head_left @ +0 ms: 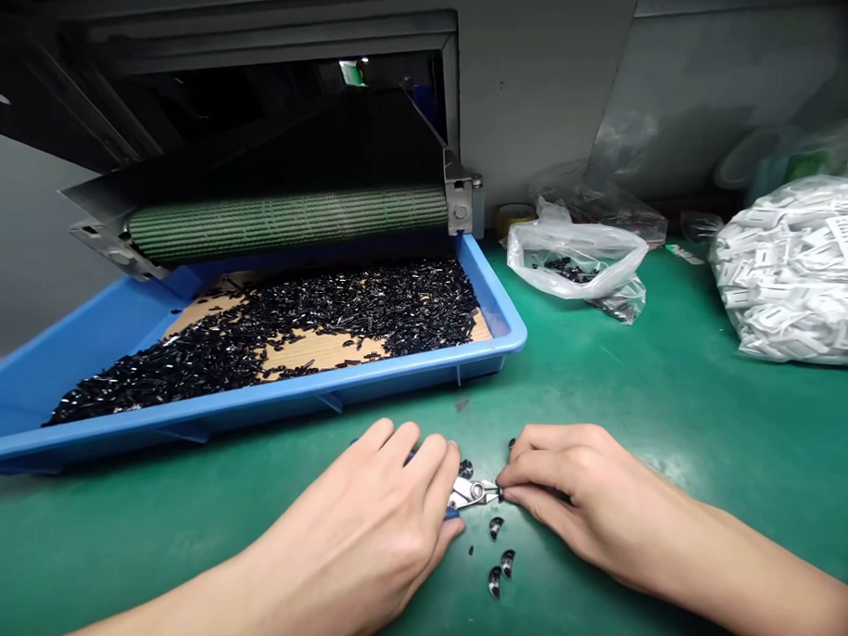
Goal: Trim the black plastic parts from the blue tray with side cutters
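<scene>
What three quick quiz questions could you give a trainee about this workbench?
1. Which hand holds the small steel cutters with blue handles?
2. True or false: the shallow blue plastic tray holds glossy black plastic pieces and stands on the green bench mat.
3. What can be seen inside the clear plastic bag to the right of the tray?

Key:
1. The left hand.
2. True.
3. Black pieces like those in the tray.

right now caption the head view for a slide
Left hand holds blue-handled pliers, right hand at their tip, small black pieces on green mat
</scene>
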The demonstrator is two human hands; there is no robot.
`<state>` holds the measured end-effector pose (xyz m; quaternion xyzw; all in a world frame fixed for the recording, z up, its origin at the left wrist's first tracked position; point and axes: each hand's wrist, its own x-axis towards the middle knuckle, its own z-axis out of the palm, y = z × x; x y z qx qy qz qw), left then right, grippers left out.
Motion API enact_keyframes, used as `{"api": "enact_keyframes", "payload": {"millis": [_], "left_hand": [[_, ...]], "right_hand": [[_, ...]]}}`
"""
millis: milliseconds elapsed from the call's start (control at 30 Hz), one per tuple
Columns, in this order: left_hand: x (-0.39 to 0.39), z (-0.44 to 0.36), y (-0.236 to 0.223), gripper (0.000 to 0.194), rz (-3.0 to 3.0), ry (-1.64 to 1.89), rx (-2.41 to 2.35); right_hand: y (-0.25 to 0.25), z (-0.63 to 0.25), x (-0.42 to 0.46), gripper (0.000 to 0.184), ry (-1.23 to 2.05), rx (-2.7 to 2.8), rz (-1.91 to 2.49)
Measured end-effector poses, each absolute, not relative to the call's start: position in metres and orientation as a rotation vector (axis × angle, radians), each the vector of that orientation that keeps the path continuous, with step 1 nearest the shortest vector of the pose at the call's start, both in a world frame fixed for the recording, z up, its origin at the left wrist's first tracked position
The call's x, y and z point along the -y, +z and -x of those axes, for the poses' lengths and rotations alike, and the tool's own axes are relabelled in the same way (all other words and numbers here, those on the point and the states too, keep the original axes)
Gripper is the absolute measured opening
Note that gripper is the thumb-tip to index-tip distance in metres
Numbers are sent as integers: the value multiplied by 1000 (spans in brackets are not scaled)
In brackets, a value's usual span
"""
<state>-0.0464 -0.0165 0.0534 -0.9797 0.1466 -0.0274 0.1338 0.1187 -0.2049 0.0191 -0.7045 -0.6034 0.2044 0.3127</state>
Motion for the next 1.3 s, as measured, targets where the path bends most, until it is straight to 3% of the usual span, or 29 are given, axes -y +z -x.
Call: {"api": "enact_keyframes", "payload": {"millis": [367,600,700,833,1300], "left_hand": [[20,47,50,26,2646,-182,-607],[1,98,38,20,2959,-170,-265],[-8,108,30,23,2969,-208,-158],[-7,104,23,30,2983,-281,-108],[-1,85,30,32,2988,-275,-120]], "right_hand": [[25,-116,206,24,559,1636,1862],[32,-110,197,17,545,1616,1896],[21,-105,188,12,378,1513,1916],[6,-100,184,20,289,1505,1930],[9,-98,185,20,365,1524,1948]]}}
